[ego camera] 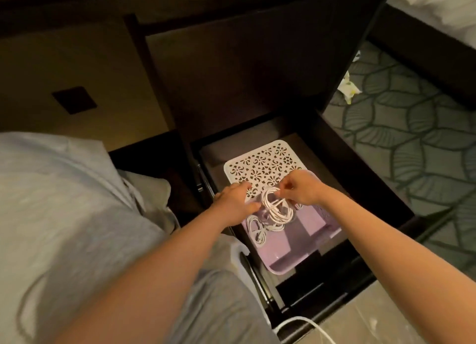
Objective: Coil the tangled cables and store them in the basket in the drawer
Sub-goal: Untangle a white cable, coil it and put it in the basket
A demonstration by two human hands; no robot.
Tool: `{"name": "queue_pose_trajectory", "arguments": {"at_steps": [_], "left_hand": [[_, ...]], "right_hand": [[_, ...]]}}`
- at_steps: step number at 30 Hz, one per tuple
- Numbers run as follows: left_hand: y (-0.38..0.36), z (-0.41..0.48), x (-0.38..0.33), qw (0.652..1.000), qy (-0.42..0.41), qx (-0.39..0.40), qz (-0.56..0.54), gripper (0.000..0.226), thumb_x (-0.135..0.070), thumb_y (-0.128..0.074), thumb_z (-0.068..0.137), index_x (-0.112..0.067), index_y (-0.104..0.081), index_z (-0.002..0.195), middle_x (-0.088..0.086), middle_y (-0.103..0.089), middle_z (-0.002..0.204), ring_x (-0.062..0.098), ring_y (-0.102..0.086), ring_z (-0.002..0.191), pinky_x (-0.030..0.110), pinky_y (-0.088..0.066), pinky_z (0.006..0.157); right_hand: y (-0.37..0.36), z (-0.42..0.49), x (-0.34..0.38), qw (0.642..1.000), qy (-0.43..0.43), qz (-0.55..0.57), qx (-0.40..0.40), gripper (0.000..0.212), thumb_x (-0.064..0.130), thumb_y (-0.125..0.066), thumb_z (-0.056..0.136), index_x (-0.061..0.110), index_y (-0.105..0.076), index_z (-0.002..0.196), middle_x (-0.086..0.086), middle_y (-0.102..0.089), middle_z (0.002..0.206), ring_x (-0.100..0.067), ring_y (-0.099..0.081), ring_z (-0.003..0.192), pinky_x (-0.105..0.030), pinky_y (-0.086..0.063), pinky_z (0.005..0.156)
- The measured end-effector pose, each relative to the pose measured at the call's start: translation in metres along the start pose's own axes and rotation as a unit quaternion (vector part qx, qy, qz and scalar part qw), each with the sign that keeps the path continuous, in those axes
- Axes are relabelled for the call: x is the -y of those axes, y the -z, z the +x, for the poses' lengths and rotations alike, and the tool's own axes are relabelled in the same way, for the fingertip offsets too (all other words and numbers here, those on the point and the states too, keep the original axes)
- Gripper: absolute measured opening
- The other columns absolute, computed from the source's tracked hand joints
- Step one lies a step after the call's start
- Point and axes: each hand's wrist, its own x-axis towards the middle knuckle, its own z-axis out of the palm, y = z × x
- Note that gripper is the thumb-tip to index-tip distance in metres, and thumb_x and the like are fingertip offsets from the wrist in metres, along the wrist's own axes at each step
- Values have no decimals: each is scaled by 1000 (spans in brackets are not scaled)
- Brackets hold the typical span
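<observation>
A lilac plastic basket (286,261) sits in the open dark drawer (386,197). A white perforated lid (265,163) lies across its far half. My right hand (301,186) pinches the top of a coiled white cable (277,207) over the basket. Another coiled white cable (257,231) lies on the basket floor at the left. My left hand (235,204) rests at the basket's left rim beside the held coil, fingers curled; whether it touches the cable I cannot tell.
The dark nightstand top (244,68) overhangs the drawer's back. A loose white cable (306,323) runs by the drawer's near corner. Patterned carpet (412,137) with a crumpled wrapper (347,86) lies to the right. My grey-clothed body (64,215) fills the left.
</observation>
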Motion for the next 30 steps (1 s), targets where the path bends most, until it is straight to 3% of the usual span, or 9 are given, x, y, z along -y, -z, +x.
{"name": "queue_pose_trajectory", "arguments": {"at_steps": [2,4,7,10,15,19,21,24,30], "left_hand": [[-8,-1,5,995,11,21,100,61,-44,-50,93,-16,-31,144,8,-36,149,27,-32,137,40,-24,111],[-15,-1,8,985,0,32,172,53,-45,-49,93,-15,-37,136,8,-42,143,26,-33,134,43,-22,109],[-23,-1,10,982,-9,43,184,46,-42,-50,93,-14,-42,129,9,-47,136,26,-31,134,46,-21,108],[-23,0,11,983,-18,37,178,44,-40,-51,93,-14,-43,127,10,-50,133,26,-34,131,47,-26,105],[-23,3,14,987,-16,30,156,42,-38,-53,92,-13,-45,124,12,-51,127,27,-40,126,42,-35,99],[-22,1,13,989,-4,36,145,44,-39,-54,92,-14,-45,128,12,-47,130,28,-45,122,40,-35,101],[-22,0,13,984,-9,37,173,44,-39,-52,92,-14,-45,128,10,-48,131,26,-38,128,44,-25,108],[-23,-5,12,980,-19,13,197,44,-37,-51,93,-16,-43,131,5,-48,134,22,-31,134,48,-6,114],[4,-16,-8,982,-20,35,182,40,-41,-47,94,-17,-47,126,5,-52,125,24,-42,123,45,-14,111]], "right_hand": [[-18,0,-13,999,-10,-23,24,27,16,-62,89,-10,-62,81,-14,-55,66,-20,-49,62,-32,-42,64],[-36,-2,-22,999,-12,-24,45,21,14,-62,89,-2,-62,75,-14,-59,68,-20,-53,64,-32,-47,69],[-62,-3,-35,998,-2,-38,56,28,17,-62,89,8,-56,64,-13,-56,63,-18,-54,63,-36,-50,76],[-84,-2,-44,995,9,-66,68,38,18,-62,89,19,-44,56,1,-50,61,-19,-54,66,-37,-48,76],[-108,-2,-38,989,15,-122,85,12,17,-60,91,6,-63,87,-4,-56,86,-18,-51,82,-27,-39,75],[-109,0,-39,984,-23,-157,84,20,26,-63,89,11,-65,103,-7,-65,104,-23,-59,97,-31,-46,86],[-107,-1,-38,974,-28,-201,100,25,31,-61,91,15,-63,110,-4,-64,108,-24,-59,102,-35,-48,88],[-98,-6,-26,950,-7,-290,112,23,31,-56,94,17,-62,110,-3,-63,108,-23,-60,100,-36,-51,86],[-44,-9,9,967,38,-243,66,18,27,-57,92,26,-66,108,12,-63,89,-10,-59,77,-26,-51,73]]}}
